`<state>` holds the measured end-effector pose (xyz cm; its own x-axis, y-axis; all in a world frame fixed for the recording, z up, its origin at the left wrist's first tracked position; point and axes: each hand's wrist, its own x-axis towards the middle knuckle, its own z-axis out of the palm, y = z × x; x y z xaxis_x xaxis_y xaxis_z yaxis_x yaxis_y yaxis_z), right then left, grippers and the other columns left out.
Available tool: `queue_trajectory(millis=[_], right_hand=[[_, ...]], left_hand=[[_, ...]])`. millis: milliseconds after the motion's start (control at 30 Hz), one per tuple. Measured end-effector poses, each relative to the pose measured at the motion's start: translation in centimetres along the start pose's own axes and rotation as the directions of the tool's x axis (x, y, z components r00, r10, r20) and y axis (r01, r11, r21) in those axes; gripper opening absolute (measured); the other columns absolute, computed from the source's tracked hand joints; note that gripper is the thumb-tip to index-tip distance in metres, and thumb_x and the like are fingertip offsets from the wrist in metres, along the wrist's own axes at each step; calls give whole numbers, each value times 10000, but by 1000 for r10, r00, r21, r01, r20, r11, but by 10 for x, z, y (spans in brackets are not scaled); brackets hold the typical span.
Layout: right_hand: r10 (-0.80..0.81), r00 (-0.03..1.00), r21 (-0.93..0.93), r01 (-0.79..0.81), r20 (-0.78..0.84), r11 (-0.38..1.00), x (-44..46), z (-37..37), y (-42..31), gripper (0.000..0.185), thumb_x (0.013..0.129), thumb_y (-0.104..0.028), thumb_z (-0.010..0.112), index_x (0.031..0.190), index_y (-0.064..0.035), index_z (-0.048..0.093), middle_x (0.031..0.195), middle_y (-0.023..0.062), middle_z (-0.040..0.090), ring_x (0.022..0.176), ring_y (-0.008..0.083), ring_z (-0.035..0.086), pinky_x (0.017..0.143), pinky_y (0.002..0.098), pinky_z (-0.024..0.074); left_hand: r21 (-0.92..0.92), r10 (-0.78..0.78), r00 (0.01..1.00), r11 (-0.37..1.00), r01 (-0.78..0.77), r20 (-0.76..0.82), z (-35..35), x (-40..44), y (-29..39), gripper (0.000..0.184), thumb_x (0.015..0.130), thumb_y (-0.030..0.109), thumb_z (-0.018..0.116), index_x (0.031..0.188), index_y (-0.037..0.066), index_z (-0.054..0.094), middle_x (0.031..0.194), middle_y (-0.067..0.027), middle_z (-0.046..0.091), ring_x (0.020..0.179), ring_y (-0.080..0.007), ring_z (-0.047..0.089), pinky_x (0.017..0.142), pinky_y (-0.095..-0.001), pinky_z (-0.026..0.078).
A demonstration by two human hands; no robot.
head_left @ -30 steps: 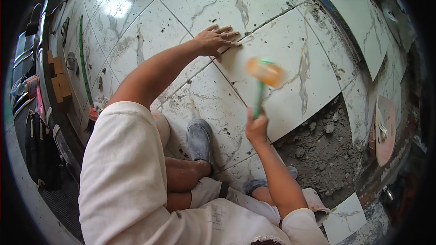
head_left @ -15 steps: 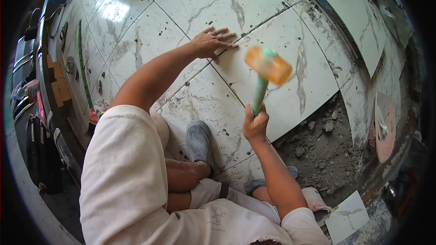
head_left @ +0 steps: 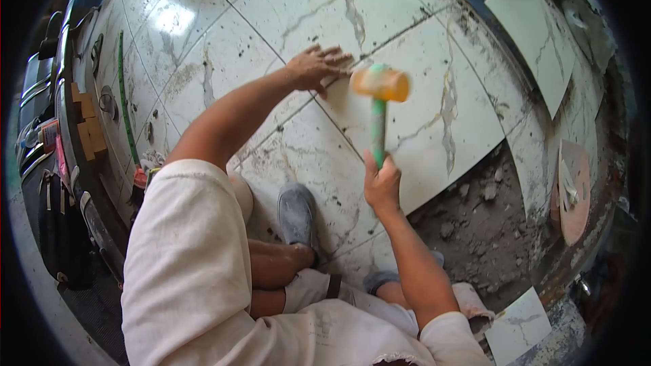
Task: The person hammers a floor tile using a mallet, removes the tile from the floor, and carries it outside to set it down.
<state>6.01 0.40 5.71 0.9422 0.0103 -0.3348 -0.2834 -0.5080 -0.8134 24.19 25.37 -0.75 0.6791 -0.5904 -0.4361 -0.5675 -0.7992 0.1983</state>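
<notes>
My right hand (head_left: 383,184) is wrapped round the green handle of a rubber mallet (head_left: 381,85). The orange head, a little blurred, is over the left part of a large white marble-patterned floor tile (head_left: 434,115). My left hand (head_left: 317,68) lies with fingers spread at the seam by that tile's far left corner, close to the mallet head. Whether the head touches the tile I cannot tell. Along the tile's near right edge lies a patch of grey, crumbly mortar (head_left: 485,220).
A cut tile piece (head_left: 519,332) lies at the lower right, and a larger tile (head_left: 532,34) at the upper right. A pinkish float-like board (head_left: 575,193) is on the right. A broom (head_left: 129,108) and a black bag (head_left: 61,230) are on the left. Crumbs dot the tiles.
The mallet head has swung left, toward my left hand, and its handle is now more upright. My left hand stays in nearly the same place.
</notes>
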Motion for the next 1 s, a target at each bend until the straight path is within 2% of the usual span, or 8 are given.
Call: queue_trajectory(millis=[100, 167, 333, 467, 600, 700, 733, 1000], right_hand=[[10, 998, 208, 4, -64, 978, -9, 21, 37, 444, 942, -421, 563, 913, 23, 558, 799, 298, 613, 785, 507, 600, 671, 530, 474], [66, 997, -161, -58, 41, 985, -10, 34, 61, 395, 960, -376, 555, 907, 15, 556, 743, 269, 598, 711, 487, 583, 623, 495, 461], [63, 996, 131, -53, -69, 990, -5, 3, 15, 476, 930, -449, 574, 894, 25, 561, 787, 297, 611, 819, 504, 598, 672, 505, 479], [4, 1000, -141, -1, 21, 990, -10, 29, 70, 409, 949, -380, 573, 883, 23, 557, 748, 276, 602, 732, 482, 599, 613, 488, 461], [14, 999, 81, -10, -51, 997, -7, -12, 20, 422, 937, -396, 585, 887, 22, 559, 735, 272, 603, 731, 489, 596, 622, 496, 466], [-52, 988, 32, 57, -144, 998, -22, 2, 67, 439, 935, -412, 588, 873, 21, 551, 702, 265, 592, 727, 490, 593, 616, 491, 466], [35, 999, -208, -39, -20, 977, -21, -2, 67, 441, 937, -413, 586, 855, 18, 541, 680, 259, 581, 721, 492, 588, 609, 489, 465], [-97, 995, -109, 94, -20, 990, -38, -50, 102, 413, 936, -395, 588, 865, 7, 530, 686, 247, 576, 712, 486, 586, 590, 479, 458]], left_hand=[[-3, -5, 1000, 1000, 5, 2, 0, -2, 6, 976, 588, 420, 827, 1437, 485, 349, 1600, 93, 184, 1483, -224, 141, 1190, -502, 178], [-20, 7, 1000, 1000, -7, -1, -2, -2, 7, 979, 584, 422, 825, 1439, 477, 351, 1598, 89, 192, 1483, -224, 140, 1188, -509, 181], [-6, 3, 1000, 1000, -3, -2, -2, -2, 8, 986, 579, 432, 819, 1440, 481, 342, 1598, 79, 195, 1483, -233, 143, 1187, -516, 189], [14, 23, 1000, 1000, -23, -15, -5, 1, 6, 991, 581, 431, 816, 1447, 471, 337, 1596, 72, 202, 1482, -236, 144, 1186, -520, 185], [2, 13, 1000, 1000, -13, 8, -2, -4, 14, 994, 585, 437, 813, 1454, 463, 330, 1596, 74, 201, 1481, -234, 146, 1188, -516, 181], [16, -3, 1000, 1000, 3, 6, -7, -5, 13, 998, 582, 444, 810, 1457, 459, 328, 1599, 76, 192, 1482, -231, 144, 1189, -507, 176], [18, -2, 1000, 1000, 2, 10, -6, -4, 12, 1000, 583, 441, 811, 1458, 457, 327, 1600, 73, 190, 1482, -230, 144, 1189, -507, 174], [25, -16, 1000, 1000, 16, 4, -7, -2, 15, 1008, 601, 389, 825, 1469, 441, 314, 1602, 58, 187, 1483, -228, 142, 1191, -498, 177]])
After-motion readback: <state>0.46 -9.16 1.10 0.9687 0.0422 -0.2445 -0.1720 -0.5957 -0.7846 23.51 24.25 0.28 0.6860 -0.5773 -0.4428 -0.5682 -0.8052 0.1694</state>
